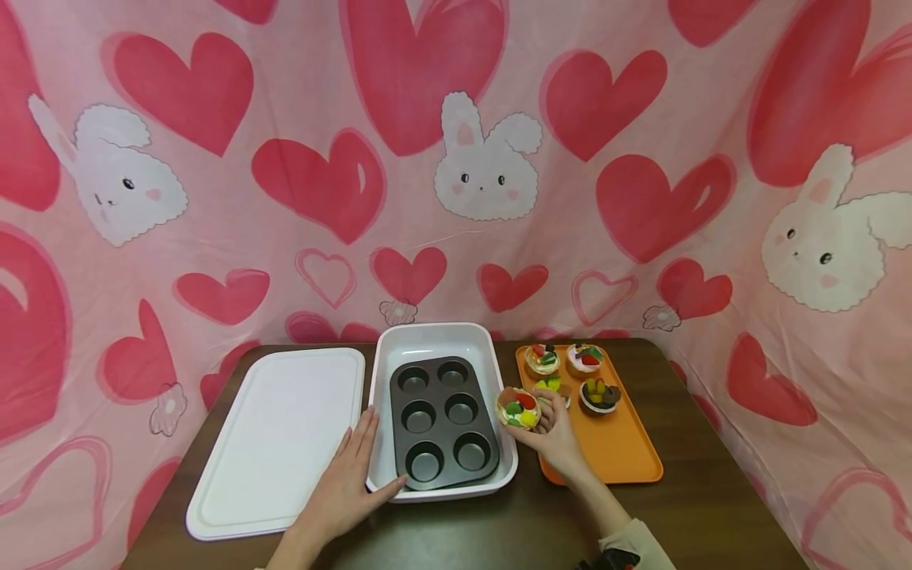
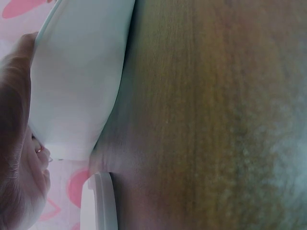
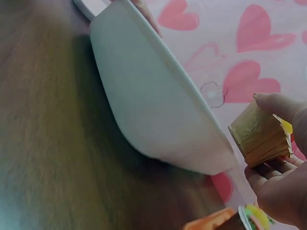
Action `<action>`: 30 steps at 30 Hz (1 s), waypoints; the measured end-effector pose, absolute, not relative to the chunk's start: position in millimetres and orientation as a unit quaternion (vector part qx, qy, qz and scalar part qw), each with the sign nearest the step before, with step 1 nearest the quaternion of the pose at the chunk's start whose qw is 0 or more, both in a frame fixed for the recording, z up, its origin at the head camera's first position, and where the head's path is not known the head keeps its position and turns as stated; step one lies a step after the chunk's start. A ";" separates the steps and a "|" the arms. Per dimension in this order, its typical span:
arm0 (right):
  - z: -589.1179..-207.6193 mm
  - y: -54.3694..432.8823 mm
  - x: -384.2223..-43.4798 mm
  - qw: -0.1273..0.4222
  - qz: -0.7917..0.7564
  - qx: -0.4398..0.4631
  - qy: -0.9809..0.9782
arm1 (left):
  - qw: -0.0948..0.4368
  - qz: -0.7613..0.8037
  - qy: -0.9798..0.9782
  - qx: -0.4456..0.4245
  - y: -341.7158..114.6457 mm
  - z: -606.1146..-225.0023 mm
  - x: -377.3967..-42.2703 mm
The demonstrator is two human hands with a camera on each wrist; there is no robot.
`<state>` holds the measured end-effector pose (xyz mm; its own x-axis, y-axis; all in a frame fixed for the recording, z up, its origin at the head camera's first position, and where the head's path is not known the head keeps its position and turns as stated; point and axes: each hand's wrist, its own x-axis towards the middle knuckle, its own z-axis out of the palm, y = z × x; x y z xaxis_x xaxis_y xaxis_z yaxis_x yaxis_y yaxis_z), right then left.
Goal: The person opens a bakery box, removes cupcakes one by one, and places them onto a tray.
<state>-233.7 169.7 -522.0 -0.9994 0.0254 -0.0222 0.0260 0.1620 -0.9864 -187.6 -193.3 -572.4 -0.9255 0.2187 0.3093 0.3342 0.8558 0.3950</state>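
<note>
My right hand [image 1: 553, 439] pinches a toy cupcake [image 1: 518, 408] between thumb and fingers, lifted beside the white basin's right side. Red, green, yellow and brown pieces top it; its tan pleated cup [image 3: 263, 134] shows in the right wrist view. The white basin [image 1: 507, 463] holds a dark muffin tin [image 1: 445, 427] whose several round wells have nothing in them. My left hand [image 1: 345, 483] rests at the basin's front left corner, fingers extended along the left side and thumb over the front rim. Its fingertips are partly hidden in the left wrist view.
At the right lies an orange tray [image 1: 627, 455] with several more cupcakes, including a dark one [image 1: 598, 396] and a pink-topped one [image 1: 584, 360]. A white board [image 1: 285, 435] lies left of the basin. Behind the brown table [image 1: 442, 538] hangs a pink heart-patterned cloth [image 1: 399, 214].
</note>
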 end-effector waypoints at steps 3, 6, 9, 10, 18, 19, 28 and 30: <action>-524.5 177.1 -229.1 -0.001 -0.645 0.030 0.763 | 0.121 -0.230 -0.955 -0.144 -193.2 -572.0 -187.9; -527.9 184.0 -226.6 -0.003 -0.641 0.044 0.766 | 0.118 -0.231 -0.955 -0.143 -193.4 -572.3 -188.1; -531.8 190.6 -224.9 -0.009 -0.639 0.056 0.767 | 0.115 -0.229 -0.956 -0.141 -193.3 -571.8 -188.1; -533.0 192.6 -224.4 -0.012 -0.639 0.060 0.767 | 0.114 -0.228 -0.957 -0.140 -193.3 -571.7 -188.2; -543.8 210.8 -218.2 -0.026 -0.639 0.074 0.765 | 0.105 -0.229 -0.958 -0.137 -192.3 -570.1 -187.9; -545.0 213.5 -217.5 -0.026 -0.637 0.076 0.767 | 0.106 -0.231 -0.957 -0.138 -192.4 -570.2 -187.6; -552.2 239.3 -213.4 -0.034 -0.623 0.100 0.775 | 0.114 -0.224 -0.958 -0.140 -191.6 -569.6 -187.3; -552.8 245.0 -212.1 -0.041 -0.620 0.101 0.777 | 0.117 -0.225 -0.957 -0.140 -191.9 -570.2 -187.1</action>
<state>-212.1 245.0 -552.8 -0.9762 0.2083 -0.0608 0.1056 0.2109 -0.9718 -187.1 -191.9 -570.2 -0.9335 0.2160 0.2862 0.3208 0.8596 0.3977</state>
